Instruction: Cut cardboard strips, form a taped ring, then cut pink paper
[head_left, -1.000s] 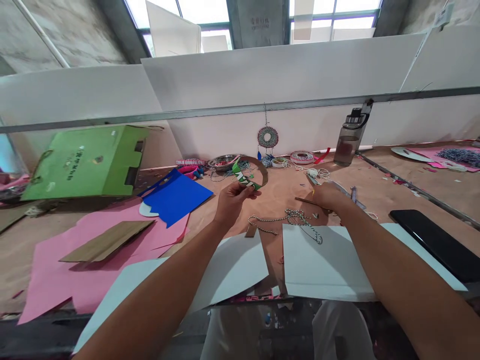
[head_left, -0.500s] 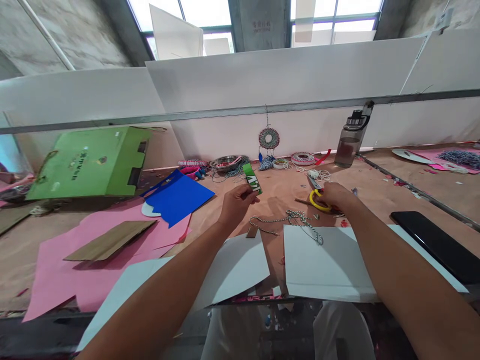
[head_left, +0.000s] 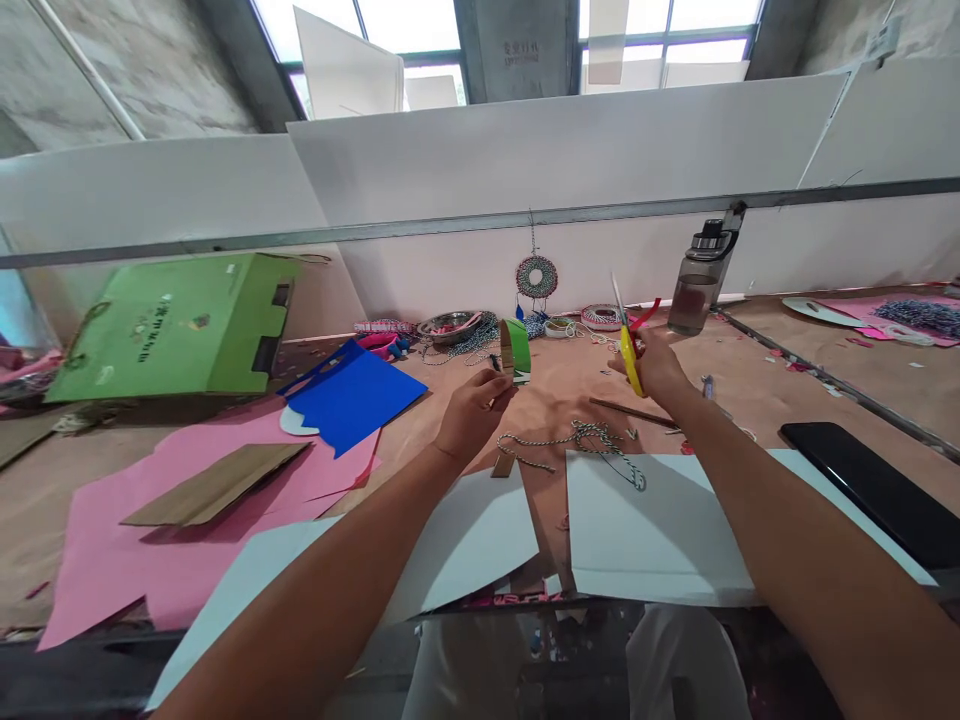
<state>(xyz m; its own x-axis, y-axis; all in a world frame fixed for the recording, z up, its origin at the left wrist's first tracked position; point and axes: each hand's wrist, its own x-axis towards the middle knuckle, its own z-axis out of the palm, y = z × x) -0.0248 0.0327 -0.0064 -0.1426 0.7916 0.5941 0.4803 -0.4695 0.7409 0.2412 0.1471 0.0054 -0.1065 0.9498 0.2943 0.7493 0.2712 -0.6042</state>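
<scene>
Between the fingertips of my left hand is a curved strip of green cardboard, its brown side facing left. My right hand grips yellow-handled scissors with the blades pointing up, apart from the strip. Below the hands, a black-and-white cord lies loosely bunched, with one end stretching left. A thin brown stick rests on the table under my right hand. Near the cord's left end sits a small brown cardboard piece.
White sheets lie along the front edge, with a black phone at right. Pink paper, a blue sheet and a green box occupy the left. A bottle and a metal bowl stand at the back.
My right hand has lifted the scissors off the table and turned their blades upward. In my left hand the green strip has turned, now showing its brown side and a curve.
</scene>
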